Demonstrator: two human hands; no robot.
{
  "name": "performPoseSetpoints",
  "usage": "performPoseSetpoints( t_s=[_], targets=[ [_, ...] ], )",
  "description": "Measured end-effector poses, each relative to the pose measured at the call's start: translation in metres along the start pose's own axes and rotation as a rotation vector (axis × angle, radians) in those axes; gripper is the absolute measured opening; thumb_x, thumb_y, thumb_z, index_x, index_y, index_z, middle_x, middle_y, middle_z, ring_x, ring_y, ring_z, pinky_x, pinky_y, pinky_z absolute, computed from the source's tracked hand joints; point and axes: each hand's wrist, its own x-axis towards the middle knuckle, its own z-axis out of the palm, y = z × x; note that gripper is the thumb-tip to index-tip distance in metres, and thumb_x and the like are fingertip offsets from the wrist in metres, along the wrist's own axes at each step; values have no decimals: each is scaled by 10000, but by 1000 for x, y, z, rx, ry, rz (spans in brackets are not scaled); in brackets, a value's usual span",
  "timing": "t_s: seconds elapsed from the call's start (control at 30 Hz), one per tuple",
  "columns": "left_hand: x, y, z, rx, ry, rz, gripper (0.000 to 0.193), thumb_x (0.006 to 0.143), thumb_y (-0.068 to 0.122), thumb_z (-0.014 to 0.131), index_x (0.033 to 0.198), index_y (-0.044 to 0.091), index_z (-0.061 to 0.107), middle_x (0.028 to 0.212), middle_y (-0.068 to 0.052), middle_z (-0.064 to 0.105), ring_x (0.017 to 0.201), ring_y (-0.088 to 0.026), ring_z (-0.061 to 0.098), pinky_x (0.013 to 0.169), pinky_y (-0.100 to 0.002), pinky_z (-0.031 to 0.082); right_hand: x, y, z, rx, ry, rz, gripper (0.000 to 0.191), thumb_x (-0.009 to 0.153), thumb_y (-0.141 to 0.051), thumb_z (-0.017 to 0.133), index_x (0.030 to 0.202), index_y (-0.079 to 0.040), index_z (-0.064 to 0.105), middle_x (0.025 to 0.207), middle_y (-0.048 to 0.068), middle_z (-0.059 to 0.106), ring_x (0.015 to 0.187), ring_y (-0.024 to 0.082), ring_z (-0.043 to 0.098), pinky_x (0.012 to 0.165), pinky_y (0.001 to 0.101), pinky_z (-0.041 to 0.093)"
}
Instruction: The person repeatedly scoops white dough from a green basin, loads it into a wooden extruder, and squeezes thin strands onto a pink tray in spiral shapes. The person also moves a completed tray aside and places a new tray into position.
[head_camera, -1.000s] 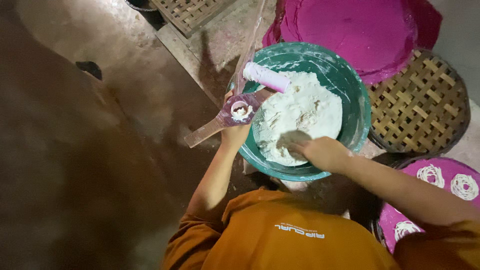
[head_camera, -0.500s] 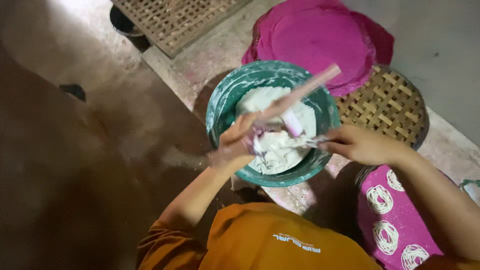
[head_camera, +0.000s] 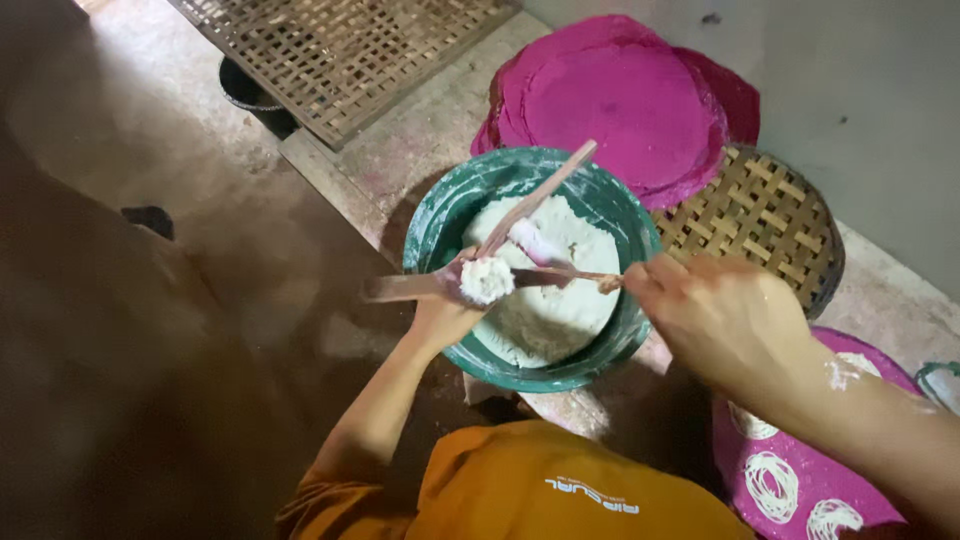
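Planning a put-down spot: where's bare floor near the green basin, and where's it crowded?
Free: bare concrete left of the green basin, below the lattice panel; grey strip at top right, behind the magenta cloth. Crowded: right of the basin, with round woven tray and right hand; left hand at its near rim.

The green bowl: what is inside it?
The green bowl holds white dough, with a pink-white roll lying on it. The bowl's bottom cannot be seen; the dough covers it.

The basin (head_camera: 440, 235) sits on the floor with dough (head_camera: 560, 300) in it. Behind it lies a cloth stack (head_camera: 620, 100), to its right a woven tray (head_camera: 760, 215), behind-left a lattice mat (head_camera: 340, 50). Both hands (head_camera: 445, 310) (head_camera: 715, 315) hover above the basin.
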Motion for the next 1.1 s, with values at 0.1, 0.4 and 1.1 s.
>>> performPoseSetpoints(
  t_s=[0.1,0.4,1.1],
  targets=[
    [8,5,-6,106,-34,17,431,833,262,787,1212,100,659,1153,-86,729,1040,-245,720,894,-356,567,14,12,-5,103,124,-83,120,776,-156,638,894,-133,636,735,32,608,663,225,687,526,378,546],
    [8,0,36,137,-181,23,581,812,341,771,1325,119,614,1239,-111,697,1152,-282,666,1007,-409,499,51,-31,19,261,28,-255,105,795,-156,614,886,-106,625,779,87,680,630,273,715,531,410,563],
    [36,-11,-1,324,286,124,496,846,207,776,1306,95,627,1309,-148,667,1206,-322,649,1031,-423,529,32,-15,71,757,171,363,312,937,-200,623,1239,-168,697,707,157,700,574,310,663,520,448,516]
  ],
)
